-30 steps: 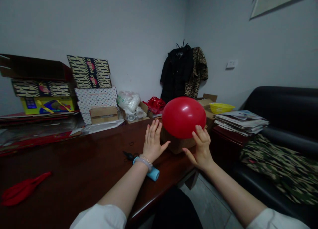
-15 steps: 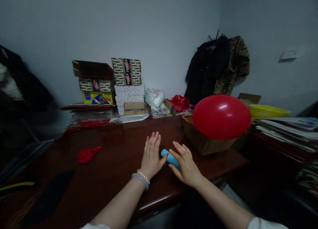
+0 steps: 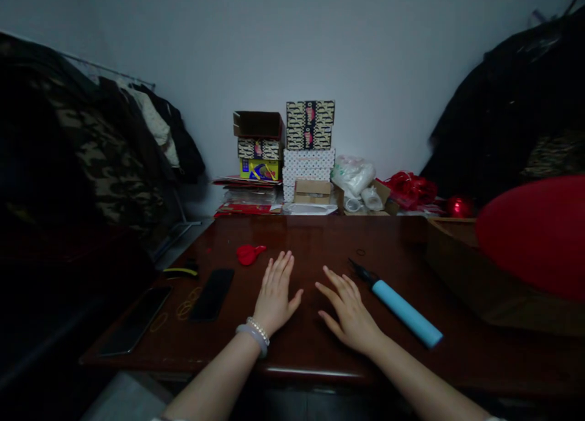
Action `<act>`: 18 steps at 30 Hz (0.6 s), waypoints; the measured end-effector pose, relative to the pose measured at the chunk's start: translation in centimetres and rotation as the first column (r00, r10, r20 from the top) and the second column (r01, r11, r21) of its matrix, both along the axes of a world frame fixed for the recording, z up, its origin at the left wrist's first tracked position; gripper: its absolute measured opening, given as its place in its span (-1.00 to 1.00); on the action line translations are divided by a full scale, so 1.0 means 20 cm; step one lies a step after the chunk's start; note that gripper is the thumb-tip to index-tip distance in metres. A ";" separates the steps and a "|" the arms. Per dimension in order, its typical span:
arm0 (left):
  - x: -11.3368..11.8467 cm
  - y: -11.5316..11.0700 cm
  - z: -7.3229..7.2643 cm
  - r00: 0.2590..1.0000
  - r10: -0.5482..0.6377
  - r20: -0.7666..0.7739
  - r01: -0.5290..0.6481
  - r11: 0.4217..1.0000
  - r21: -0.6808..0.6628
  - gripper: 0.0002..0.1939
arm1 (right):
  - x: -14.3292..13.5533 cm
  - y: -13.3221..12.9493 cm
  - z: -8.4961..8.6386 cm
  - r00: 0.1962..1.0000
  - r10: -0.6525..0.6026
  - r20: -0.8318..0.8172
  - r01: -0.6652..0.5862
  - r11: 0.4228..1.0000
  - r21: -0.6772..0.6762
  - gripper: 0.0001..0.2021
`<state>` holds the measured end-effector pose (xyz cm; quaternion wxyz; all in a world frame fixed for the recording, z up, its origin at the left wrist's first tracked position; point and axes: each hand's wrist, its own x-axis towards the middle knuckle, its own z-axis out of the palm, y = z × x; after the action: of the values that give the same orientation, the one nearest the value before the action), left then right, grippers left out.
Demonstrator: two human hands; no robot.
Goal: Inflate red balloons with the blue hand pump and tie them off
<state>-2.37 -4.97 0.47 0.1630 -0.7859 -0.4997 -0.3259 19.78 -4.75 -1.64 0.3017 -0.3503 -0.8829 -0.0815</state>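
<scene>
From my end I see both hands held out over the dark red-brown surface (image 3: 315, 235), and each is empty, with fingers spread and palm down; I cannot tell whether they touch the wood. The left hand (image 3: 274, 296), with two bracelets (image 3: 257, 334) at its wrist, is nearest a limp red balloon (image 3: 247, 254), which lies just beyond it and to its left. The right hand (image 3: 351, 314) is near a light blue pump (image 3: 406, 311), which lies slantwise to its right, black nozzle pointing away from me. Farther right I have an inflated red balloon (image 3: 539, 238) over a brown basket (image 3: 461, 281), cut off by the edge of my view. To the left of the left hand I make out a dark flat slab (image 3: 212, 295), tan bands (image 3: 188, 304) and another dark slab (image 3: 137, 320). Stacked boxes (image 3: 311, 125) stand against the wall.
</scene>
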 end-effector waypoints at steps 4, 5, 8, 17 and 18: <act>-0.31 0.06 -0.06 0.994 0.098 -0.046 -0.099 0.995 -0.030 -0.27 | -0.12 0.06 -0.04 0.999 0.033 0.020 -0.032 0.999 -0.033 -0.48; -0.38 0.08 -0.08 0.992 0.116 -0.053 -0.118 0.992 -0.033 -0.29 | -0.13 0.07 -0.05 0.999 0.037 0.021 -0.036 0.999 -0.039 -0.48; -0.55 0.17 -0.13 0.984 0.161 -0.082 -0.168 0.982 -0.084 -0.32 | -0.15 0.12 -0.08 0.999 0.039 0.017 -0.038 0.998 -0.047 -0.50; -0.83 0.61 -0.13 0.865 0.471 -0.172 -0.496 0.755 -0.429 -0.47 | -0.09 0.24 -0.13 0.998 -0.057 0.032 0.059 0.995 -0.083 -0.53; -0.85 0.65 -0.13 0.862 0.473 -0.182 -0.501 0.742 -0.446 -0.49 | -0.08 0.26 -0.14 0.997 -0.069 0.026 0.071 0.994 -0.083 -0.53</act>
<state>-19.35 8.08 -2.19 0.0570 -0.6521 -0.7471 -0.1157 18.22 0.37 -4.46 0.2734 -0.3922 -0.8763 -0.0591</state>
